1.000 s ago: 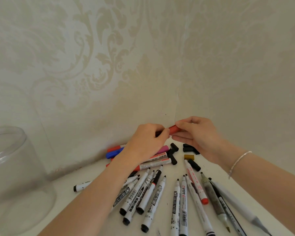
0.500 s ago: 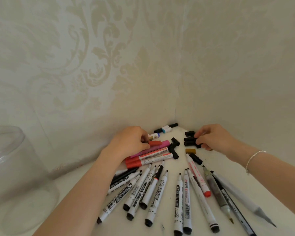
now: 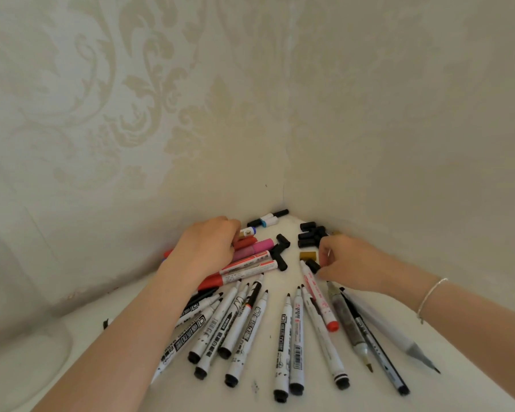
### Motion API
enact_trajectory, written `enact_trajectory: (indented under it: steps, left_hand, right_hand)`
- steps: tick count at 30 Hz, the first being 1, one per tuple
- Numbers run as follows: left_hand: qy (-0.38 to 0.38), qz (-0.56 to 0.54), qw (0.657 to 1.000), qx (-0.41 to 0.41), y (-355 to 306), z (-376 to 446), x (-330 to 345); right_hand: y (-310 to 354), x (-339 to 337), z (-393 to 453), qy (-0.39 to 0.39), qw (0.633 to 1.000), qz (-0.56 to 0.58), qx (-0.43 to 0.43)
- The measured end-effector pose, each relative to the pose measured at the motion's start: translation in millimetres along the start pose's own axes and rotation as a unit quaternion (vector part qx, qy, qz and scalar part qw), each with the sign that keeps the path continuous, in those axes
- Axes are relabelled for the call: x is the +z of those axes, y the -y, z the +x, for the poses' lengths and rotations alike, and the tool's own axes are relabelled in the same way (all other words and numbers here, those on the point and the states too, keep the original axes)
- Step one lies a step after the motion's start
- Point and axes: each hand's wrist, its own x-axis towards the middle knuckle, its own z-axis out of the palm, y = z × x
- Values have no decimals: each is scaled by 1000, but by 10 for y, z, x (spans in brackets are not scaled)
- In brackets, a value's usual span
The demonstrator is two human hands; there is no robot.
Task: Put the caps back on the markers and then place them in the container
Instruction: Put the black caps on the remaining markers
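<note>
Several uncapped white markers (image 3: 244,325) lie fanned out on the white table (image 3: 280,402), tips pointing away from me. Capped red and pink markers (image 3: 250,264) lie in a row further back. My left hand (image 3: 208,248) rests over this row, its fingers curled on the red-capped marker (image 3: 246,242). My right hand (image 3: 348,263) pinches a black cap (image 3: 312,265) beside the tip of a red-ended marker (image 3: 317,295). A gold cap (image 3: 308,256) lies just behind it. The clear container (image 3: 15,337) stands at the far left, partly out of view.
A pile of loose black caps (image 3: 309,236) sits in the corner where the two papered walls meet. More black caps (image 3: 281,251) and small capped markers (image 3: 266,220) lie between my hands. Thin brush pens (image 3: 372,337) lie at the right.
The red marker I held up in both hands now lies with the coloured markers under my left hand. My right hand dropped to the caps, then moved nearer to one black cap.
</note>
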Motion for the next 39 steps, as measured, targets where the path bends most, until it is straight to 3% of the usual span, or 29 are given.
enact_trajectory:
  steps: [7, 11, 13, 16, 17, 19, 25, 29, 32, 39]
  left_hand:
    - [14, -90, 996, 13, -148, 11, -9]
    - [32, -276, 960, -20, -276, 12, -14]
    - [74, -421, 902, -68, -370, 11, -29]
    - [187, -624, 754, -86, -512, -49, -87]
    - [203, -657, 722, -74, -551, -71, -101]
    - [192, -690, 695, -56, -602, -94, -114]
    - [88, -688, 704, -152, -388, 3, -191]
    - [46, -675, 714, -178, -233, 23, -273]
    - [40, -664, 725, -179, -213, 31, -305]
    - [47, -662, 732, -157, -190, 12, -323]
  right_hand:
    - [40, 307, -4, -7, 999, -48, 0]
    - [91, 216, 77, -54, 997, 42, 22]
    - [128, 79, 124, -110, 978, 174, 37]
    - [237, -105, 127, -123, 910, 395, 28]
    - [273, -130, 123, -117, 903, 413, 20]
    - [348, -144, 116, -106, 914, 390, 2]
    - [258, -162, 263, -163, 956, 244, -16]
    - [106, 81, 398, -30, 997, 68, -21]
    - [138, 292, 452, 26, 998, 13, -56]
    - [198, 365, 545, -32, 995, -13, -89]
